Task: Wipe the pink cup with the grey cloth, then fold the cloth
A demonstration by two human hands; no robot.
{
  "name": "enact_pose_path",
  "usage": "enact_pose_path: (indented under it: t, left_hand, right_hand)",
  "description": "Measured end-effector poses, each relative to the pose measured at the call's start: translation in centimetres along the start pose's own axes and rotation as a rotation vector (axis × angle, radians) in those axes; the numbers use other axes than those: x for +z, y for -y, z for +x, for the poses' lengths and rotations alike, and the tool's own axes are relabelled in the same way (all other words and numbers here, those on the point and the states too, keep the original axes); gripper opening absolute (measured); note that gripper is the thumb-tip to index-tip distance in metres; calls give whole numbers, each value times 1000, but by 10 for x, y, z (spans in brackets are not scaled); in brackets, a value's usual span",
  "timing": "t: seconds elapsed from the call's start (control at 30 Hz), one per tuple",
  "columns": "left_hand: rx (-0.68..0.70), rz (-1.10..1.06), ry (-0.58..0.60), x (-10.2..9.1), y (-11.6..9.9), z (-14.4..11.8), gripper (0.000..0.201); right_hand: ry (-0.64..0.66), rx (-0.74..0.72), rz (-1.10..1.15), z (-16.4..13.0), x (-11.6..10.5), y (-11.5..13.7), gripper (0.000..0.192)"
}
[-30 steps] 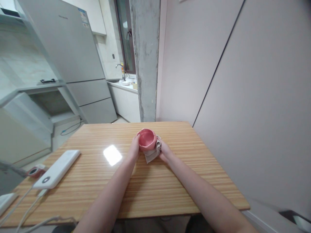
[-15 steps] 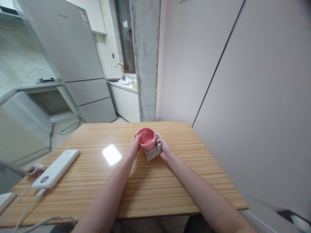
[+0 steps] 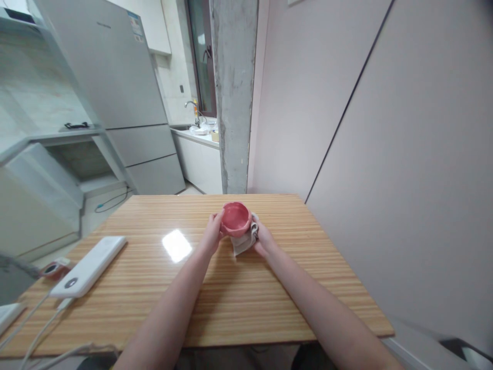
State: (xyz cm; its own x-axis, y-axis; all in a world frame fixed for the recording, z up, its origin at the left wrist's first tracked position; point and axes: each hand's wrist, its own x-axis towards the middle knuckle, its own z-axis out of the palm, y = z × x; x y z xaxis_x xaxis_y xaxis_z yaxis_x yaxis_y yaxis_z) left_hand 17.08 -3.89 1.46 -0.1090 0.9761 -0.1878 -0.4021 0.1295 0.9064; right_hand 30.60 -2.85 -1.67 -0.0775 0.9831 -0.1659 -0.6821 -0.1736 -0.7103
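While the left hand (image 3: pixel 213 235) grips one pink bowl (image 3: pixel 235 218), the right hand (image 3: pixel 262 239) pinches one folded cloth (image 3: pixel 244 243) against it — one white power bank (image 3: pixel 89 265) lies well apart on the table (image 3: pixel 239 303)

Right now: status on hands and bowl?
Left hand grips pink bowl. Right hand presses cloth against bowl's side. Power bank far left, clear.

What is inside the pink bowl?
The pink bowl looks empty; only its pink inner wall shows. The left hand grips its rim, and a folded cloth in the right hand covers its outer side.
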Motion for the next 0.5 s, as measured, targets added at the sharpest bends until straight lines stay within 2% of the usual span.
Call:
enact_pose_path:
  t: [0.07,0.13,0.2,0.3,0.4,0.5]
  left_hand:
    - [-90,51,81,1,0,-4,52]
    - [-138,40,140,4,1,-7,49]
    - [-105,-39,127,6,2,-7,43]
    - [31,-169,32,4,0,0,38]
    - [132,-211,-82,-3,-2,10,40]
    - [203,-214,-138,-8,0,17,43]
  right_hand:
    - [-30,-47,-4,1,-1,5,11]
    - [-7,-62,-10,1,-1,7,12]
    - [43,-40,-7,1,0,5,13]
    - [91,66,-84,-1,0,-1,17]
    - [132,207,-343,-4,-4,-5,20]
    - [139,145,-841,-9,-9,1,27]
